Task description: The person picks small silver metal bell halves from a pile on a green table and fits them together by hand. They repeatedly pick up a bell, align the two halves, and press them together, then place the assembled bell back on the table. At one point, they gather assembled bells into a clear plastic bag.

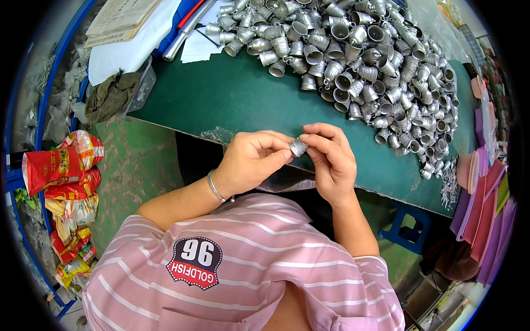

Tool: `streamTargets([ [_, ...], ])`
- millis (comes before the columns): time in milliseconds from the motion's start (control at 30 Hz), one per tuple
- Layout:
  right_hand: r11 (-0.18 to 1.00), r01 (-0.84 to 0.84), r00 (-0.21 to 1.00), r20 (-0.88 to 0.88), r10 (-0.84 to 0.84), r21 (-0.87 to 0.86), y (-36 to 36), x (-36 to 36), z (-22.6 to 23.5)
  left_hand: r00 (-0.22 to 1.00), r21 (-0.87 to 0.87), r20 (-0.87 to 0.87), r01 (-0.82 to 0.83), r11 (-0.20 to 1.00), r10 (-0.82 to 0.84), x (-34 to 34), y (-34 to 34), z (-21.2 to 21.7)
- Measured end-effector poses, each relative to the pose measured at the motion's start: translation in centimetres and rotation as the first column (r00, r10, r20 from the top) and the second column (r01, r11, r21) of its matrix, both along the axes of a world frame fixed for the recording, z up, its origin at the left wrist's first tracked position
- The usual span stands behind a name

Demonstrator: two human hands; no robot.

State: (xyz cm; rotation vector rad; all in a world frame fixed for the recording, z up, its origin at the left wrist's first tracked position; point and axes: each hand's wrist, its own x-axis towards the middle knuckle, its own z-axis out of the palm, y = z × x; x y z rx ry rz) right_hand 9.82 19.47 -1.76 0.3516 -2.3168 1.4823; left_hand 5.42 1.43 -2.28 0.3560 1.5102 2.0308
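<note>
Between my two hands, just over the near edge of the green table [221, 105], is a small silver metal bell [298, 147]. My left hand [256, 160] pinches it from the left between thumb and index finger. From the right, my right hand [331, 163] holds the same bell with thumb and fingertips. Fingers cover part of its surface. A large heap of similar silver bells [353, 66] lies on the table beyond my hands, spreading to the right.
Small silver pieces [450, 182] lie at the table's right end. Pink and purple sheets [480, 220] hang nearby, above a blue stool [408, 227]. At left stand a clear plastic tub [144, 88] with a dark cloth [113, 96], papers [118, 55] and red packages [52, 168].
</note>
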Motion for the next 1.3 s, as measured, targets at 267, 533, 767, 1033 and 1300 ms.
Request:
streamTargets([
  [267,1.000,-0.019,1.000,-0.013,0.019,-0.013,0.2,0.1,-0.2,0.998,-0.009,-0.040,-0.041,0.999,0.041,0.2,0.1,-0.2],
  [533,0.999,-0.016,0.999,-0.034,0.015,-0.038,0.2,0.1,-0.6,0.995,-0.112,-0.101,-0.006,0.994,-0.005,0.0,-0.1,-0.1],
  [767,1.000,0.003,1.000,0.018,-0.003,-0.020,0.2,0.1,0.1,0.999,-0.083,-0.033,-0.001,0.997,-0.002,0.0,-0.1,0.2],
  [1033,0.996,-0.033,0.998,-0.042,0.037,0.081,0.1,-0.4,-0.1,0.995,0.060,-0.026,-0.096,0.994,0.097,0.9,0.7,-1.3],
  [1300,0.996,-0.062,0.998,-0.029,0.064,0.070,0.4,0.2,0.2,0.913,-0.166,-0.397,-0.176,0.970,0.097,0.9,1.1,0.5],
])
